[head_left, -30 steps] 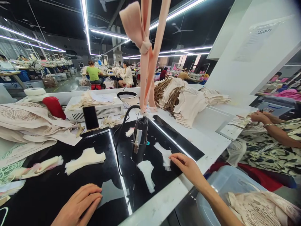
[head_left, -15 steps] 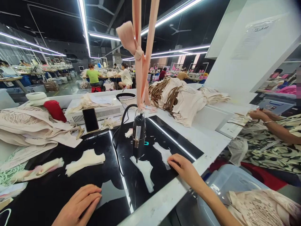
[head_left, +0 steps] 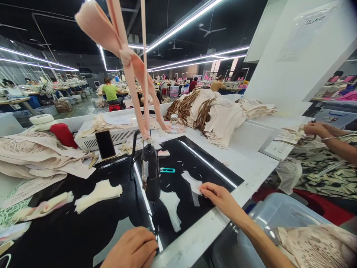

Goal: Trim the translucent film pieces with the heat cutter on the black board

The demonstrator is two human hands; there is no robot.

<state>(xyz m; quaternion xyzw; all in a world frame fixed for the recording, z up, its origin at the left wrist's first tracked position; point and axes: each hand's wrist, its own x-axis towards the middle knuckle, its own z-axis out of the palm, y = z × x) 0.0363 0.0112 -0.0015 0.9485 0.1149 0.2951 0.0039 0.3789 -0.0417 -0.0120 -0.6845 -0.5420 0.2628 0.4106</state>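
My right hand [head_left: 216,195] pinches the edge of a small white fabric piece [head_left: 192,180] on the black board, with a grey translucent piece showing beneath it. My left hand [head_left: 135,247] rests with fingers together and curled on the board's near edge, partly over a grey translucent template [head_left: 118,232]; whether it grips anything is hidden. Between the hands lies another white piece [head_left: 170,206]. A black handheld tool [head_left: 150,171] hangs upright from pink straps [head_left: 131,74], left of that piece. A cream fabric stack [head_left: 99,194] lies to the left.
Behind the black board [head_left: 206,160] are a phone [head_left: 105,144], a white vented box [head_left: 119,136] and piled garments [head_left: 223,119]. Teal snips [head_left: 167,170] lie beside the tool. At right, a plastic bin [head_left: 267,216] stands near another person's hands [head_left: 318,129].
My left hand has moved right across the template. The hanging tool has swung left, uncovering the teal snips. My right hand still pinches the white piece, with more of the grey piece showing beneath.
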